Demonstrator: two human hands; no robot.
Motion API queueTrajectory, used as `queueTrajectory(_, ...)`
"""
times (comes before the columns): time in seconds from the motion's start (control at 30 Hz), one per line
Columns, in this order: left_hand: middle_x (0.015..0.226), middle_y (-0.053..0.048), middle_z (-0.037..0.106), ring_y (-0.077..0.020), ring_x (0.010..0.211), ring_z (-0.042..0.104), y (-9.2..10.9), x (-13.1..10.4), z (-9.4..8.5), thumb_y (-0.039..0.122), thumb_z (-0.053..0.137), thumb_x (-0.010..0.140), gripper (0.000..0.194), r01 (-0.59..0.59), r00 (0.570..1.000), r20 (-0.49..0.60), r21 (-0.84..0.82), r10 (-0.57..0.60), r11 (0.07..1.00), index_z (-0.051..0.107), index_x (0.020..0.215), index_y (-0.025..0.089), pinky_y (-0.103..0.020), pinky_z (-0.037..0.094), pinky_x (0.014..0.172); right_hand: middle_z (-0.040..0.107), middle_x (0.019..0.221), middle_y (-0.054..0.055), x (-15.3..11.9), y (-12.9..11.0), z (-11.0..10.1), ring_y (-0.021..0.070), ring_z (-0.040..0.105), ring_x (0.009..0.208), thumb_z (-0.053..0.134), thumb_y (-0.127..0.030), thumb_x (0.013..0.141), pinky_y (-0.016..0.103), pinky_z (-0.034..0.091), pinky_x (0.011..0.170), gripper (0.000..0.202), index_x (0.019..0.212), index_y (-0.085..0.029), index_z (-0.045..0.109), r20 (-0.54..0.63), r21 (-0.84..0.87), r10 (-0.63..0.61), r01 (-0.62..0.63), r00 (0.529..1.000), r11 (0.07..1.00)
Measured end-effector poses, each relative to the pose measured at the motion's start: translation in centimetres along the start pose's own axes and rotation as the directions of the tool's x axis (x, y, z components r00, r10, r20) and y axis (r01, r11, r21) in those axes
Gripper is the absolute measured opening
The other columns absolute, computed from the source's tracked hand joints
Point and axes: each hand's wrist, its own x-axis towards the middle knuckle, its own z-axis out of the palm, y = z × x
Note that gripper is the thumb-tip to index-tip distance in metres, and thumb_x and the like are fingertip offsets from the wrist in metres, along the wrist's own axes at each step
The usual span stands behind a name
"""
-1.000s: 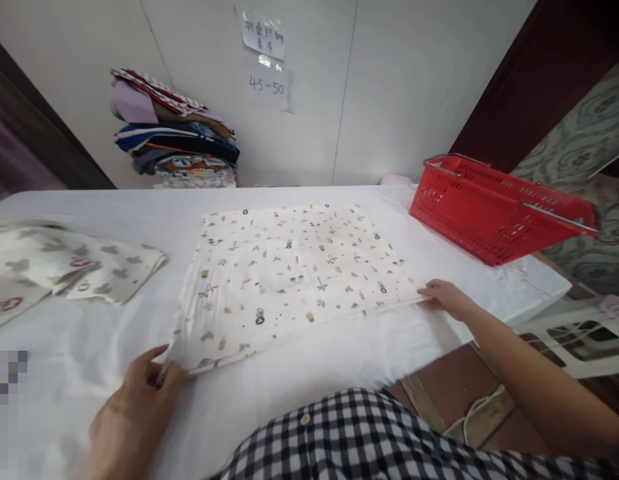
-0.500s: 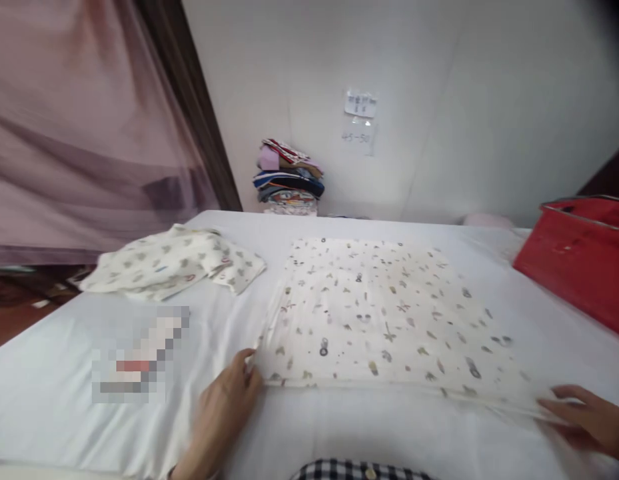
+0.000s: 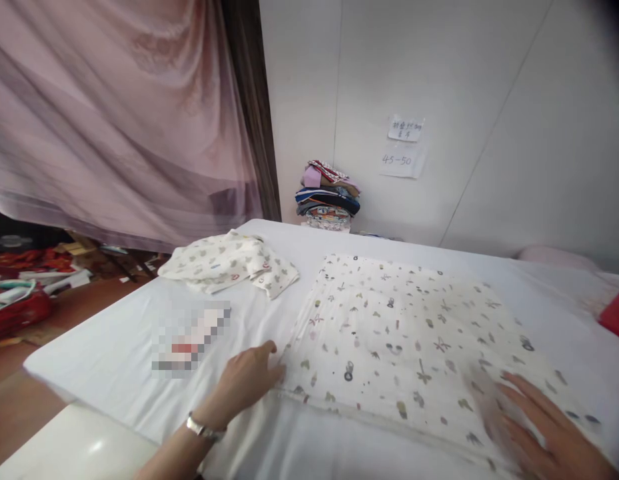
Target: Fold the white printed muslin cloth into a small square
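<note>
A white cloth with small beach prints (image 3: 384, 340) lies spread flat on the white-covered table (image 3: 114, 340). My left hand (image 3: 252, 375), with a silver bracelet at the wrist, rests at the cloth's near left corner, thumb and forefinger apart. Over the right part of the cloth is my right hand (image 3: 534, 417), its fingers stretched out and partly blurred. Farther left, a crumpled white cloth with grey prints (image 3: 229, 262) lies near the table's back left. A pixelated object (image 3: 192, 340) sits on the table left of my left hand.
A stack of folded clothes (image 3: 329, 197) stands behind the table by the wall. Pink curtain (image 3: 139, 120) hangs at the left, above a red container of items (image 3: 19, 300) on the floor. Part of a red bag (image 3: 616, 313) shows at the right edge.
My right hand has moved from the cloth's near right corner inward over the cloth, fingers now spread. My left hand's grip at the left corner has opened. The view has turned left.
</note>
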Motion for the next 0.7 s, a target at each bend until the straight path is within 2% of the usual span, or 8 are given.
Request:
queueTrajectory(0.07,0.093,-0.007,0.065,-0.023,0.087,0.061,1.2,1.2,-1.0,0.04,0.042,0.083,0.035,-0.062,0.995,-0.071,0.036,0.064,0.997,0.055,0.108,0.02,-0.033,0.042,0.075,0.032,0.146,0.004,2.8,-4.7,1.3,0.0314,0.03,0.132,0.04,-0.05,0.087,0.052,0.033,0.106,0.048,0.128,-0.027,0.051,0.104,-0.043,-0.071,0.076,0.992,0.996)
queueTrajectory(0.13,0.101,-0.008,0.063,-0.0225,0.093,0.059,3.2,2.7,-1.3,0.04,0.041,0.085,0.035,-0.191,0.971,-0.14,0.046,0.195,0.981,0.053,0.11,0.02,-0.034,0.043,0.079,0.024,0.149,0.002,5.8,-9.1,2.5,0.0304,0.024,0.135,0.039,-0.05,0.088,0.051,0.028,0.109,0.055,0.138,-0.027,0.039,0.212,-0.029,-0.156,0.166,0.965,0.986)
queueTrajectory(0.23,0.116,-0.01,0.058,-0.0233,0.107,0.054,7.2,5.6,-0.3,0.042,0.043,0.087,0.037,-0.489,0.857,-0.169,0.031,0.487,0.872,0.051,0.115,0.019,-0.036,0.042,0.09,0.016,0.151,0.002,9.5,-13.1,4.7,0.0275,0.014,0.138,0.035,-0.052,0.09,0.051,0.017,0.112,0.061,0.145,-0.026,0.024,0.324,0.01,-0.269,0.281,0.907,0.96)
queueTrajectory(0.33,0.133,-0.013,0.047,-0.0264,0.124,0.04,11.4,9.1,1.9,0.043,0.044,0.087,0.044,-0.681,0.7,-0.198,0.102,0.686,0.725,0.047,0.122,0.016,-0.042,0.031,0.104,0.015,0.151,0.003,11.2,-14.2,6.9,0.0271,0.011,0.138,0.032,-0.053,0.091,0.053,0.013,0.111,0.06,0.144,-0.027,0.024,0.379,0.022,-0.305,0.321,0.874,0.947)
queueTrajectory(0.37,0.137,-0.014,0.042,-0.0271,0.129,0.035,12.6,10.3,2.7,0.044,0.042,0.088,0.047,-0.709,0.669,-0.196,0.12,0.717,0.695,0.045,0.125,0.016,-0.043,0.028,0.107,0.015,0.15,0.004,11.4,-14.1,7.6,0.0271,0.011,0.138,0.032,-0.054,0.091,0.053,0.013,0.111,0.06,0.144,-0.027,0.024,0.388,0.019,-0.303,0.321,0.871,0.947)
queueTrajectory(0.53,0.146,-0.013,0.031,-0.0279,0.136,0.023,17.1,14.0,5.8,0.049,0.032,0.09,0.056,-0.817,0.552,-0.091,0.135,0.829,0.56,0.038,0.133,0.013,-0.046,0.016,0.111,0.014,0.151,0.003,10.9,-13.4,9.0,0.0264,0.009,0.139,0.031,-0.055,0.091,0.053,0.013,0.111,0.061,0.144,-0.029,0.02,0.421,-0.002,-0.283,0.313,0.862,0.95)
queueTrajectory(0.6,0.147,-0.011,0.03,-0.0256,0.137,0.021,17.8,14.6,6.2,0.05,0.028,0.091,0.056,-0.851,0.508,-0.07,0.114,0.859,0.513,0.036,0.135,0.015,-0.045,0.013,0.112,0.014,0.151,0.003,10.8,-13.4,9.0,0.0273,0.009,0.138,0.031,-0.055,0.091,0.053,0.014,0.111,0.06,0.144,-0.03,0.021,0.432,-0.006,-0.27,0.302,0.861,0.953)
queueTrajectory(0.7,0.148,-0.009,0.028,-0.0229,0.138,0.018,17.6,15.6,6.1,0.057,0.025,0.089,0.063,-0.878,0.474,-0.017,0.07,0.88,0.474,0.031,0.138,0.018,-0.044,0.009,0.112,0.013,0.151,0.002,10.8,-13.3,8.9,0.0285,0.011,0.138,0.033,-0.055,0.09,0.054,0.015,0.11,0.059,0.143,-0.032,0.022,0.432,0.004,-0.268,0.295,0.861,0.956)
